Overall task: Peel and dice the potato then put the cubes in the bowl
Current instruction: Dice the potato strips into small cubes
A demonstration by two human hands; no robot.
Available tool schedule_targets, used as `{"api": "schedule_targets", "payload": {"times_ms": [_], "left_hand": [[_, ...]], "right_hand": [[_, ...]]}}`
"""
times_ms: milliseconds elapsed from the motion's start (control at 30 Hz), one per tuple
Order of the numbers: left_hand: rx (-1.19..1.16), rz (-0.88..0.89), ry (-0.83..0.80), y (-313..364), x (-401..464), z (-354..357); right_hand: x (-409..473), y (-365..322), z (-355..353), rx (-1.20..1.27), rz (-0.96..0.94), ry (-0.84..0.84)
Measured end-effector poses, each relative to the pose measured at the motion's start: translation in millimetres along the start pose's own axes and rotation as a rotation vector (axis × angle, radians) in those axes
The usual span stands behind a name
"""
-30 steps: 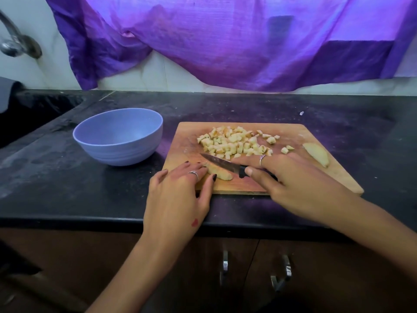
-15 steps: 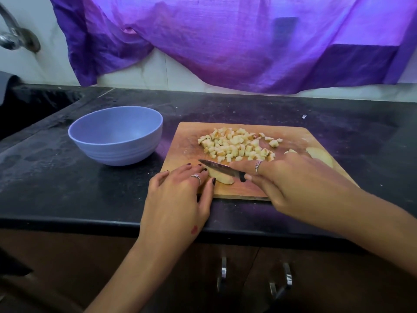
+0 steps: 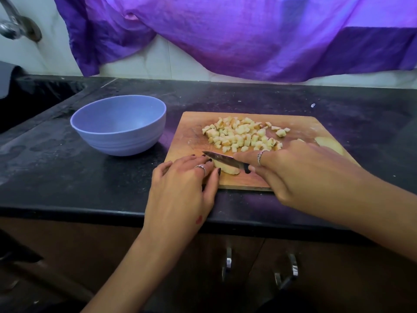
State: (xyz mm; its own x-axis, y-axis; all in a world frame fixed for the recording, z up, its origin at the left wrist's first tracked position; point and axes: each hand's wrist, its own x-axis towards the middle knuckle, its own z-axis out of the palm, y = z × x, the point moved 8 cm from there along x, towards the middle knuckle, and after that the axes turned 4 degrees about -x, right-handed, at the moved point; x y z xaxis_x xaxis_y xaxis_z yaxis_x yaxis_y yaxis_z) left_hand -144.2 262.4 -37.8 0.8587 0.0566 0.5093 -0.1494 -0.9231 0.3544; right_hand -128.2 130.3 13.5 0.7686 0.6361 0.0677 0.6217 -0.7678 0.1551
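In the head view, the left hand [image 3: 180,188] lies over the near left corner of the wooden cutting board [image 3: 187,136], its fingers curled down onto a potato piece [image 3: 226,169] and pinning it to the board. The right hand [image 3: 300,175] is clamped on the black handle of a knife [image 3: 222,159], index finger stretched along the spine. The blade lies across the potato piece, its tip just beyond the left hand's fingertips.

Beyond both hands, a heap of potato cubes [image 3: 243,135] sits on the far middle of the board. Another potato piece [image 3: 329,144] lies on the board just beyond the right hand, partly hidden by it.

To the left of the board and beyond the left hand, a blue bowl [image 3: 118,125] stands upright on the black tabletop [image 3: 67,177], close to the board's left edge, with no cubes visible inside it.
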Motion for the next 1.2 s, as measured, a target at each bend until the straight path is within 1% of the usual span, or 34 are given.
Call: {"api": "schedule_targets", "payload": {"times_ms": [33, 133, 167, 300, 367, 500, 600, 733, 800, 967, 1200], "left_hand": [[-0.028, 0.006, 0.004, -1, 1, 0], [-0.246, 0.022, 0.027, -3, 7, -9], [-0.282, 0.041, 0.019, -2, 9, -11], [-0.226, 0.100, -0.152, 3, 9, 1], [-0.193, 0.101, -0.188, 1, 7, 6], [-0.193, 0.125, -0.195, 1, 7, 7], [-0.179, 0.137, -0.195, 3, 7, 8], [-0.151, 0.135, -0.194, 4, 8, 7], [-0.144, 0.138, -0.196, 6, 9, 7], [-0.140, 0.166, -0.179, 7, 11, 4], [-0.157, 0.175, -0.205, 5, 10, 4]], "right_hand": [[1, 0, -1, -0.005, -0.008, 0.004], [7, 0, 0, -0.027, -0.033, 0.005], [9, 0, 1, -0.044, -0.038, -0.002], [12, -1, -1, -0.084, -0.051, -0.005], [12, -1, -5, -0.085, -0.070, 0.023], [14, 1, -2, -0.079, -0.086, 0.023], [13, 5, -1, -0.030, -0.100, 0.040], [7, 7, 9, 0.023, -0.072, -0.008], [6, 8, 10, 0.041, -0.080, -0.005], [5, 8, 12, 0.041, -0.083, 0.016], [4, 7, 16, 0.021, -0.059, 0.002]]}}
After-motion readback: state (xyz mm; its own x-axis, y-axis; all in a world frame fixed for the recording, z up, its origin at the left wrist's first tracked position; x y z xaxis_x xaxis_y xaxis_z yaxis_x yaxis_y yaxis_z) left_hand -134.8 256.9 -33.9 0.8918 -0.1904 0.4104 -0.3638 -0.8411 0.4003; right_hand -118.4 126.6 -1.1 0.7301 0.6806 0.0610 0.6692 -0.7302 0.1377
